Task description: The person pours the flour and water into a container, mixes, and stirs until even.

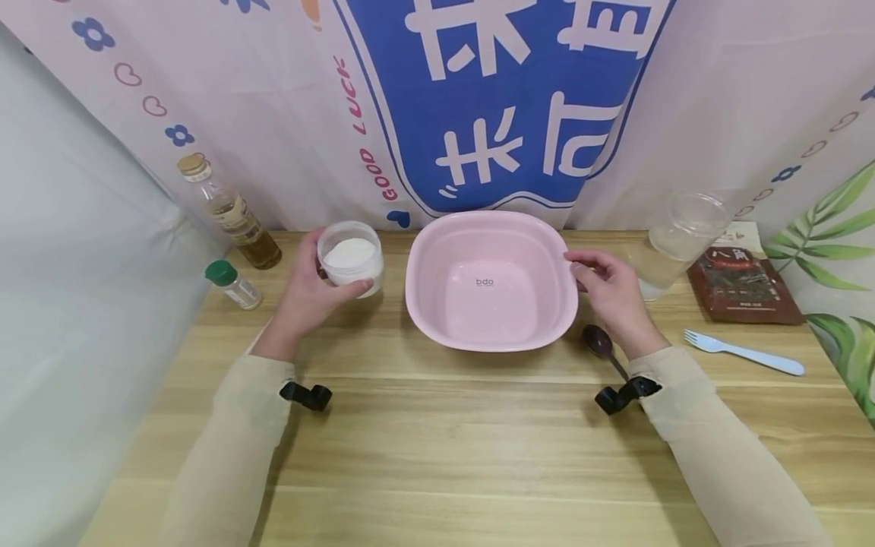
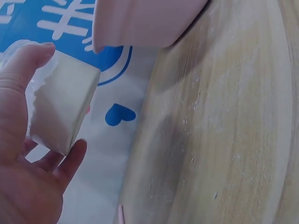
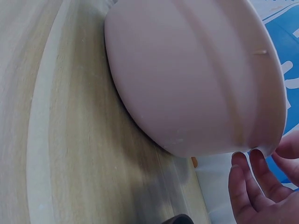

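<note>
My left hand (image 1: 307, 285) grips a clear round jar (image 1: 369, 272) of white powder (image 1: 352, 253), thumb on the near side. The left wrist view shows the jar (image 2: 60, 100) raised off the table and tilted relative to that camera. A pink basin (image 1: 492, 339) stands upright at the middle of the table, with bare insides apart from printed letters. At its right side my right hand (image 1: 615, 292) holds the rim by the fingertips. In the right wrist view those fingers (image 3: 240, 186) meet the basin's outer wall (image 3: 187, 79) just under the rim.
A corked bottle (image 1: 256, 245) and a green-capped shaker (image 1: 241, 290) stand at left. To the right are a clear container (image 1: 673, 247), a dark red packet (image 1: 741, 292), a light blue fork (image 1: 752, 353) and a dark spoon (image 1: 598, 342). A printed cloth (image 1: 273, 137) hangs behind.
</note>
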Demonstrator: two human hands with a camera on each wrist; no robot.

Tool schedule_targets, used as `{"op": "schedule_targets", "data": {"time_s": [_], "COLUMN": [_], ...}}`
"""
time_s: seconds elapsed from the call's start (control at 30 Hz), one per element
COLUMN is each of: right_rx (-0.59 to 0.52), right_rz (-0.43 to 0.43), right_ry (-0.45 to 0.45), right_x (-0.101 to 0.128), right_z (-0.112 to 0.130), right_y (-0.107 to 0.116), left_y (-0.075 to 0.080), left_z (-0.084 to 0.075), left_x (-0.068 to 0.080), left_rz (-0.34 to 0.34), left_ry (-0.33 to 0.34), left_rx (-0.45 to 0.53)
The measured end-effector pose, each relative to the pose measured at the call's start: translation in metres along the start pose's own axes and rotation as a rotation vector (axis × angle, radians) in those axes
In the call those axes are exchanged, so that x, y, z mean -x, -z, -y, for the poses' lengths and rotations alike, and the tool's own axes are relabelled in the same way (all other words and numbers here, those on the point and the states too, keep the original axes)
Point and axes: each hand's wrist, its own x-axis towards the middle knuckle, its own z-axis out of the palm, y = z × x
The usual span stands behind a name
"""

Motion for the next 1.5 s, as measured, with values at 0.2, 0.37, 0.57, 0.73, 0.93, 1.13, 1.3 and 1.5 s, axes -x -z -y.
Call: {"op": "schedule_targets", "data": {"time_s": [0.2,0.37,0.57,0.73,0.93,1.13,1.3,1.5], "right_rx": [0.02,0.014,-0.01,-0.012,-0.016,-0.02,-0.023,-0.025], "right_rz": [0.004,0.006,0.001,-0.002,-0.004,0.0,0.002,0.005], "right_ry": [0.011,0.022,0.015,0.009,0.01,0.013,0.01,0.01], "right_x": [-0.001,-0.001,-0.001,0.0,0.0,0.0,-0.001,-0.001], "right_z": [-0.001,-0.001,-0.002,-0.001,0.0,-0.001,-0.002,-0.003], "right_y": [-0.001,-0.001,0.0,0.0,0.0,-0.001,-0.001,-0.001], "left_y": [-0.007,-0.014,-0.022,-0.027,-0.031,-0.033,-0.033,-0.035], "left_z": [-0.01,-0.018,-0.029,-0.038,-0.046,-0.053,-0.059,-0.065], "left_x": [0.002,0.001,-0.001,-0.004,-0.01,-0.014,-0.015,-0.019], "left_rz": [0.005,0.011,0.037,0.034,0.033,0.056,0.082,0.135], "left_ry": [-0.064,-0.167,-0.236,-0.264,-0.307,-0.347,-0.326,-0.381], "left_rx": [-0.065,-0.08,-0.158,-0.198,-0.227,-0.304,-0.368,-0.432]}}
